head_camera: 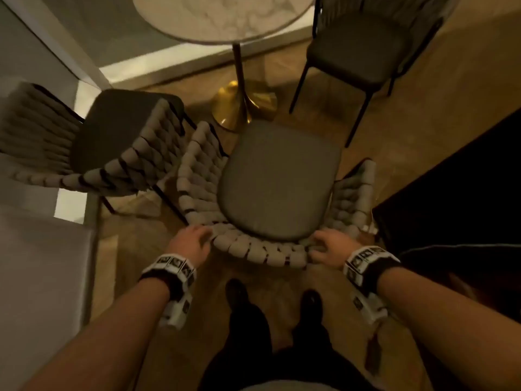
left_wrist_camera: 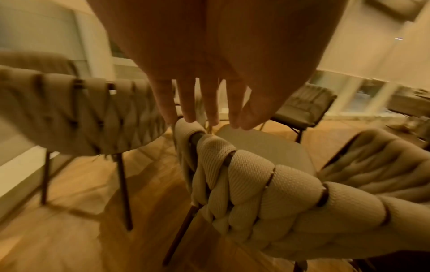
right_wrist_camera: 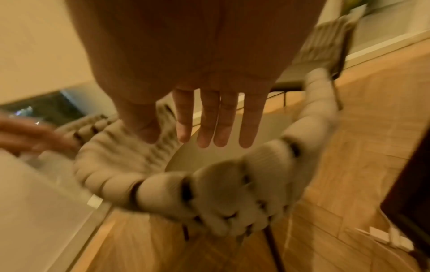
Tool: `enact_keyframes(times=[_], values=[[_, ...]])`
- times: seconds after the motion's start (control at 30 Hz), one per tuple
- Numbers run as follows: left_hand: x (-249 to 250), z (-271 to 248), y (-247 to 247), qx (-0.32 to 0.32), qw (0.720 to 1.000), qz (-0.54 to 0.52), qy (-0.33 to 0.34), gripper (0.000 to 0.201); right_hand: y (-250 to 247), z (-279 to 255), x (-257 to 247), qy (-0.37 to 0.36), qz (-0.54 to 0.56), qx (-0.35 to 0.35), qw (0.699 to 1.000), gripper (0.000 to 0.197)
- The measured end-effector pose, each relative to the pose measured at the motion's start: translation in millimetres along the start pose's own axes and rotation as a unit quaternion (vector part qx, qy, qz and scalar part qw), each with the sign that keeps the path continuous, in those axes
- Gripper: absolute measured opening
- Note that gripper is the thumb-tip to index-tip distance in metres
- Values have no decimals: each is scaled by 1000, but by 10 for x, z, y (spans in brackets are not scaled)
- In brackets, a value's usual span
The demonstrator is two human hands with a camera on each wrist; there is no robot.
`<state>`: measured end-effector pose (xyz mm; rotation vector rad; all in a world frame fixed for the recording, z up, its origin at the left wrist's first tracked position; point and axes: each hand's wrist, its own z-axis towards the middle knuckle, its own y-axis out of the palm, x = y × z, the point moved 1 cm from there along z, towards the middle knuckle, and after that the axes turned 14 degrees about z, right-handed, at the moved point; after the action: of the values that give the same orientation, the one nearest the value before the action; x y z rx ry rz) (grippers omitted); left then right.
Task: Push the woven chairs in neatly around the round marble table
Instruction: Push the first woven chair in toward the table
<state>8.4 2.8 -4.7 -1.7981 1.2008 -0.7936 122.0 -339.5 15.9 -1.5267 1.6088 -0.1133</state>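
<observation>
Head view, hands (head_camera: 262, 246) over woven chair (head_camera: 262, 249) back

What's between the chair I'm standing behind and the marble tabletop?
In the head view, only wooden floor and the table's gold pedestal base lie between the near chair and the marble tabletop.

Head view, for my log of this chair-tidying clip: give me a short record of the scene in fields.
table: round marble top on a gold pedestal
chairs in view: three
near chair: seat faces the table, not tucked under
left hand: at the backrest's left end, fingers straight
right hand: at the backrest's right end, fingers straight
floor: wood
</observation>
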Motion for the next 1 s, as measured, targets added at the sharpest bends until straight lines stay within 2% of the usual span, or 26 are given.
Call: enact_keyframes(times=[0.1, 0.2, 0.27, 0.3, 0.4, 0.53, 0.73, 1.0], values=[[-21, 286, -103, -27, 993, 97, 57, 39, 311, 233, -245, 1, -61, -46, 997, 57], [-28, 412, -146, -102, 965, 207, 122, 59, 622, 325, -380, 27, -118, -93, 988, 77], [-95, 463, -118, -104, 940, 284, 159, 70, 718, 379, -405, 47, -154, -107, 981, 78], [-141, 499, -89, -87, 936, 298, 167, 71, 725, 392, -436, 53, -159, -108, 980, 75], [-239, 575, -13, -38, 945, 273, 174, 54, 701, 420, -470, 58, -181, -110, 976, 65], [-211, 637, -50, -27, 946, 270, 177, 40, 683, 404, -523, 57, -210, -108, 970, 65], [-114, 744, -111, -43, 945, 274, 171, 39, 503, 564, -388, 29, -214, -115, 970, 55], [329, 962, -167, -64, 968, 219, 103, 49, -288, 1088, -73, -3, -262, -87, 961, 55]])
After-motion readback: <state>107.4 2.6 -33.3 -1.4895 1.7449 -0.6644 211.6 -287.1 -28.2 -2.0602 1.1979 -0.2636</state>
